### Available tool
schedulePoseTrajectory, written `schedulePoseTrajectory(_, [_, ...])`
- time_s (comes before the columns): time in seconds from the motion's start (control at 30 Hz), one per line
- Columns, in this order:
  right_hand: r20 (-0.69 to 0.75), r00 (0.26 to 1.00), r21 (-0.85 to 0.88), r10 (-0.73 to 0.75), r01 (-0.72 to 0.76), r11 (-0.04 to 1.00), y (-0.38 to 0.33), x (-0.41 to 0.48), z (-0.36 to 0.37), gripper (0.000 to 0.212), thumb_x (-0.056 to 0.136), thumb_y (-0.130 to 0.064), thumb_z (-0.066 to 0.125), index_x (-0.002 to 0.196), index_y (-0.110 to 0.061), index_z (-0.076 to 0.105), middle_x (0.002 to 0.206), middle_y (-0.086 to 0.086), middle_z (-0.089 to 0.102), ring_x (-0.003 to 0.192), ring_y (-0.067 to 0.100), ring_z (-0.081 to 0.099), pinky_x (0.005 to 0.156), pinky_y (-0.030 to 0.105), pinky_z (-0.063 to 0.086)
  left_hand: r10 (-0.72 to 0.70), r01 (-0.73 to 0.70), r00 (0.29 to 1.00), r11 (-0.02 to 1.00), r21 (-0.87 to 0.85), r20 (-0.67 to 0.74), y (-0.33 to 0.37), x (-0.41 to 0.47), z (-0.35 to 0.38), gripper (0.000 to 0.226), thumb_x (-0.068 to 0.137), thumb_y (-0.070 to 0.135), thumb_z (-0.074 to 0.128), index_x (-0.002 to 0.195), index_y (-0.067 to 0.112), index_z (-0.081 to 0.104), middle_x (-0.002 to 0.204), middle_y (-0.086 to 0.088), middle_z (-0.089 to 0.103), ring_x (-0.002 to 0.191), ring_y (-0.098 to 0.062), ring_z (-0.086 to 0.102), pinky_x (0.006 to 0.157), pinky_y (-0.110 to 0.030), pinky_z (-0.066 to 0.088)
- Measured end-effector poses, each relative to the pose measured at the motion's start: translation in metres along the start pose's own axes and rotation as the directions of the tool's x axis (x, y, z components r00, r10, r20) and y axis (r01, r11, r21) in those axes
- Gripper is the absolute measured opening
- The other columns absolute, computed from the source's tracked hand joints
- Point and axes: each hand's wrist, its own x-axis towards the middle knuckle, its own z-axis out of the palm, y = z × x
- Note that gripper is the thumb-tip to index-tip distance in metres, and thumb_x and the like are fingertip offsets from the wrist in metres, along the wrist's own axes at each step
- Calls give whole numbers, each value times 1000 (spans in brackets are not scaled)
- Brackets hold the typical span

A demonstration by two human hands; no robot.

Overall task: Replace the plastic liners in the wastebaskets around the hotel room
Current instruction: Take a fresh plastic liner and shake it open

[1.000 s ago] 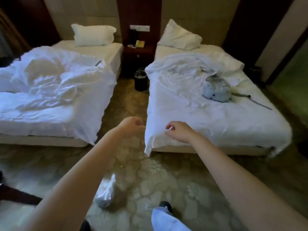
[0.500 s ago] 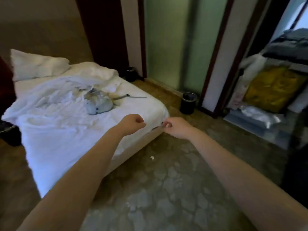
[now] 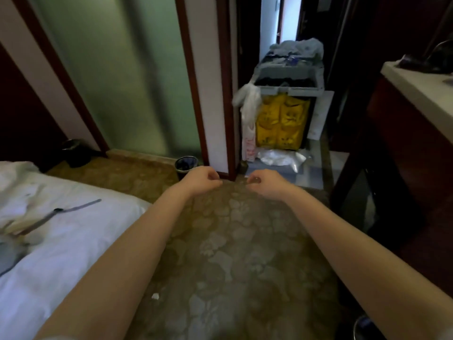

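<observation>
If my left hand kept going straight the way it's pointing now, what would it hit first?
Probably the white wall post with dark trim just ahead of your left hand. The wastebasket sits lower and left of that line. Depth is hard to judge here.

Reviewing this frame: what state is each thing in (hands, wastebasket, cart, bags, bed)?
Left hand: fingers curled, contents unclear.
Right hand: fingers curled, contents unclear.
Wastebasket: upright on carpet, liner unclear.
Cart: standing in the passage, loaded on top.
Yellow bag: hanging on the cart.
White plastic bag: hanging at the cart's corner.
Bed: sheet rumpled.
</observation>
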Motion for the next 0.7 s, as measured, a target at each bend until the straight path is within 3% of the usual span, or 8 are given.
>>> schedulePoseTrajectory(0.2, [-58, 997, -106, 57, -63, 992, 29, 115, -43, 25, 94, -33, 59, 114, -18, 65, 111, 5, 65, 100, 23, 60, 85, 35, 51, 107, -108, 992, 994, 5, 63, -6, 157, -6, 31, 91, 31, 62, 114, 11, 64, 116, -6, 65, 105, -20, 60, 82, -28, 45])
schedulePoseTrajectory(0.3, [-62, 990, -113, 124, -131, 985, 41, 183, -65, 23, 95, -33, 57, 114, -19, 62, 108, 8, 66, 94, 25, 61, 74, 32, 48, 140, -141, 985, 990, 4, 97, -12, 239, -19, 31, 92, 30, 62, 116, 10, 63, 117, -7, 63, 107, -22, 59, 85, -30, 46])
schedulePoseTrajectory(0.37, [-67, 986, -164, 152, -161, 973, 47, 228, -83, 24, 95, -35, 57, 114, -21, 62, 108, 4, 64, 91, 22, 59, 75, 32, 48, 148, -151, 981, 989, 11, 128, -14, 296, -30, 30, 92, 30, 61, 114, 11, 64, 116, -6, 63, 105, -22, 59, 84, -30, 46])
schedulePoseTrajectory(0.53, [-153, 967, -116, 205, -224, 968, 68, 321, -131, 31, 94, -37, 60, 119, -20, 61, 106, 1, 61, 93, 21, 58, 79, 34, 51, 167, -161, 982, 984, -74, 90, 0, 423, -46, 29, 91, 30, 62, 112, 11, 65, 112, -7, 64, 103, -21, 59, 81, -28, 45])
schedulePoseTrajectory(0.7, [-163, 964, -180, 209, -238, 954, 115, 418, -164, 35, 95, -32, 59, 126, -15, 59, 124, 6, 60, 109, 24, 56, 78, 29, 43, 244, -236, 957, 969, -71, 154, 20, 532, -33, 21, 90, 26, 63, 106, 14, 66, 108, -5, 65, 98, -17, 59, 81, -28, 47])
